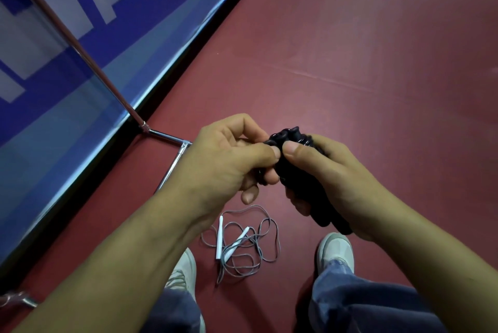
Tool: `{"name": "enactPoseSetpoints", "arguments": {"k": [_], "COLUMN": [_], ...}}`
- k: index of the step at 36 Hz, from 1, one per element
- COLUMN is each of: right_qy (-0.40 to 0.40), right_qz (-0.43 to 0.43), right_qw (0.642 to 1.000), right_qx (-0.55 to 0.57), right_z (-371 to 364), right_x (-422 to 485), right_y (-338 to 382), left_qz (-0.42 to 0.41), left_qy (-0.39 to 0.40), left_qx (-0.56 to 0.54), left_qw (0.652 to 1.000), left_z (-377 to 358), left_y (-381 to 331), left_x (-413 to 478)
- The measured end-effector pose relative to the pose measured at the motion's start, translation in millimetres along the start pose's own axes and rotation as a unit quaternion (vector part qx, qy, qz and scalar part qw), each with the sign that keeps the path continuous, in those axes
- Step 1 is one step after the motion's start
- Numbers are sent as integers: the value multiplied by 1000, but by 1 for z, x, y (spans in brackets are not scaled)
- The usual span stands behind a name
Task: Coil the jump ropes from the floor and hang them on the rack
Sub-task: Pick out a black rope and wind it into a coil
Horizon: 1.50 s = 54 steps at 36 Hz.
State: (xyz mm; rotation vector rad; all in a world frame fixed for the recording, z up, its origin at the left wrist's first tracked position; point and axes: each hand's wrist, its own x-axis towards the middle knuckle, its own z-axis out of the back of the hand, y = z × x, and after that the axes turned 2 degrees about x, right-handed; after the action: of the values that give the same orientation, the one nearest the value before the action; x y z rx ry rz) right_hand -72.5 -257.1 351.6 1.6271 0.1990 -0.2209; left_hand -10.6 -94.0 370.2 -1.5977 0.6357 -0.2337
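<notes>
At ten o'clock of the view the rack [80, 48] shows as a slanted chrome pole running down to a foot bar at about nine o'clock of the hands, standing against a blue wall panel [54, 85]; no hook or upper rail of it is visible; just right of that, near the middle, the left hand [226, 160] is curled, its thumb and forefinger pressed together on the near edge of the black jump rope [293, 165], pinching what looks like a strand or handle end, though the dark bundle is too blurred to tell which; at three o'clock of it the right hand [331, 179] is wrapped firmly round the same bundle, thumb laid on top touching the left thumb tip, fingers closed beneath; so the black rope is held up between both hands, already gathered into a tight mass, and the step in hand seems to be finishing or tucking its coil; the next move likely calls for securing the loose end so the loops cannot spring apart, then lifting it toward the rack at ten o'clock; at six o'clock, on the red floor [377, 63] between the two shoes, a grey jump rope [242, 241] with white handles lies in a loose tangle, untouched and yet to be coiled.
</notes>
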Motion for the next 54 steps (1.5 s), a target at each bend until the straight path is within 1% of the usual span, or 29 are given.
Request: {"name": "enactPoseSetpoints", "arguments": {"k": [4,8,13,19,21,27,31,36,42,48,51,54], "right_qy": [18,11,-12,-30,-29,20,17,9,-27,-40,-31,-22], "right_qz": [2,11,21,48,45,-3,2,6,4,15,21,18], "right_qw": [1000,1000,999,995,995,999,999,999,998,996,996,997], "right_qx": [-5,-17,-31,-82,-89,-43,-31,-35,-56,-78,-76,-71], "right_z": [1,1,-2,-1,-1,1,2,4,7,6,6,6], "right_x": [0,-3,-5,-6,-6,-5,-4,-5,-3,-4,-4,-4], "right_y": [0,0,-1,0,1,6,8,9,9,6,6,7], "left_qz": [29,45,59,77,77,77,67,78,98,135,142,146], "left_qy": [17,24,15,28,33,70,63,62,52,89,111,107], "left_qx": [-47,-79,-78,-86,-82,-80,-112,-143,-187,-147,-163,-186], "left_qw": [998,996,995,993,993,991,989,985,976,976,970,966], "left_z": [1,-2,-7,-7,-4,2,3,0,-2,1,0,1], "left_y": [1,4,3,-1,-1,0,-1,0,2,3,2,4], "left_x": [-2,-1,-2,-3,-3,-6,-6,-5,-1,3,1,1]}}
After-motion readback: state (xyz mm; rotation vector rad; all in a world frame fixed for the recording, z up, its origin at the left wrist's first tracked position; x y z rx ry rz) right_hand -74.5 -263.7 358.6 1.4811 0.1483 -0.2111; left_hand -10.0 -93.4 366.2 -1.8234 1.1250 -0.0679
